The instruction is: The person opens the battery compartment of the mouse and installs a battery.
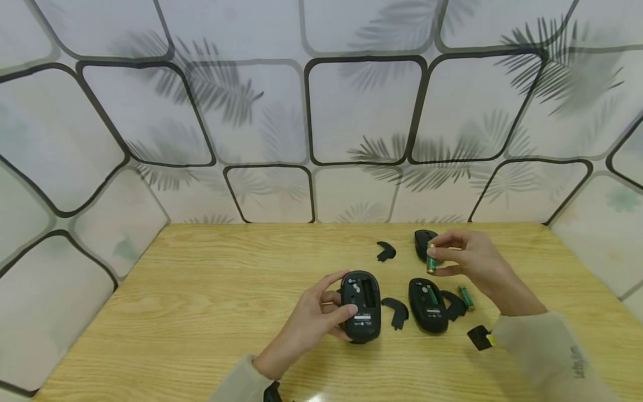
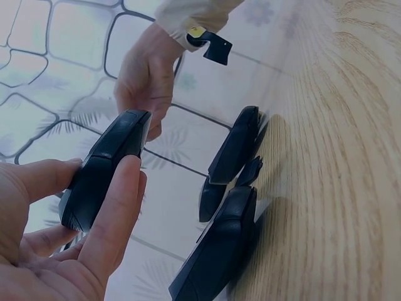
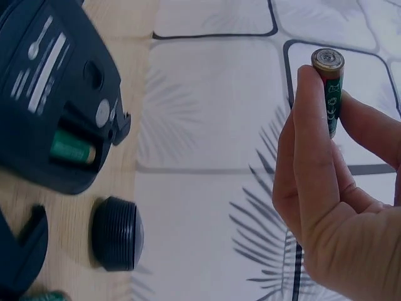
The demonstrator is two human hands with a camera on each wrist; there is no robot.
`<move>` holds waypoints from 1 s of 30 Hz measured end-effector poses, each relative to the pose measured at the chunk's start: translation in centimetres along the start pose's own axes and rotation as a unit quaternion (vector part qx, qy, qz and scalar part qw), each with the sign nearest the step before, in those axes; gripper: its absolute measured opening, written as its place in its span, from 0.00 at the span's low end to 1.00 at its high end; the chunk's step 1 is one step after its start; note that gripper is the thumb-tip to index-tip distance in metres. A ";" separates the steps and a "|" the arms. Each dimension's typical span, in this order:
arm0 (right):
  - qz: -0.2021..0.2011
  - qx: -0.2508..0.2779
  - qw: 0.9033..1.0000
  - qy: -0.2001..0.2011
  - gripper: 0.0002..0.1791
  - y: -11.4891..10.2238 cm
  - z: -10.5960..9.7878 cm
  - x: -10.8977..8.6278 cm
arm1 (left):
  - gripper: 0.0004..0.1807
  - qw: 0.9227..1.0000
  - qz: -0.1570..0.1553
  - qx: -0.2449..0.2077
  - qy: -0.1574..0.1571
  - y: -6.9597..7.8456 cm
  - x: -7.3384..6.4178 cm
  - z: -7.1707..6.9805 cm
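My left hand (image 1: 316,312) grips a black computer mouse (image 1: 369,324), its underside up and its battery slot uncovered. In the left wrist view the thumb and fingers hold that mouse (image 2: 103,169) by its sides, above the table. Fingertips of my right hand (image 1: 469,257) pinch a green battery (image 1: 431,261) upright, with its flat end up in the right wrist view. Beneath that hand, a second upturned mouse (image 1: 427,318) lies on the table with a green battery (image 3: 70,147) in its slot. Another mouse (image 1: 423,240) sits behind the right fingers, partly hidden.
Curved black battery covers lie on the wooden table (image 1: 201,290): one at the back (image 1: 386,251), one between the mice (image 1: 397,312), one at right (image 1: 454,306). A loose green battery (image 1: 466,298) is beside it. A black piece (image 1: 479,338) with yellow shows at the right cuff.
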State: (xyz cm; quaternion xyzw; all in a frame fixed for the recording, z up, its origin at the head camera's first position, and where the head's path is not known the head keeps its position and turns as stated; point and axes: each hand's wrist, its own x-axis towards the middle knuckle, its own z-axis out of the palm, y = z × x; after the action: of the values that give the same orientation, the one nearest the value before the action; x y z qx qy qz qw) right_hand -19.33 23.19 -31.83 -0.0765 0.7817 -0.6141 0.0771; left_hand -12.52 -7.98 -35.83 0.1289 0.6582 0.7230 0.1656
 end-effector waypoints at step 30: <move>-0.026 0.037 0.998 -0.054 0.13 -2.5 5.1 -0.1 | 0.36 1.000 0.004 0.000 0.005 0.0 0.0 0.0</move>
State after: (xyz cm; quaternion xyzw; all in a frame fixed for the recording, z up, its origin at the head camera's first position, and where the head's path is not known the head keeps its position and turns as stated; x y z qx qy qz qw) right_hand -18.11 17.77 -30.64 -0.1269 0.7509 -0.6393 0.1060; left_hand -12.53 -7.97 -35.87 0.1278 0.6588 0.7240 0.1594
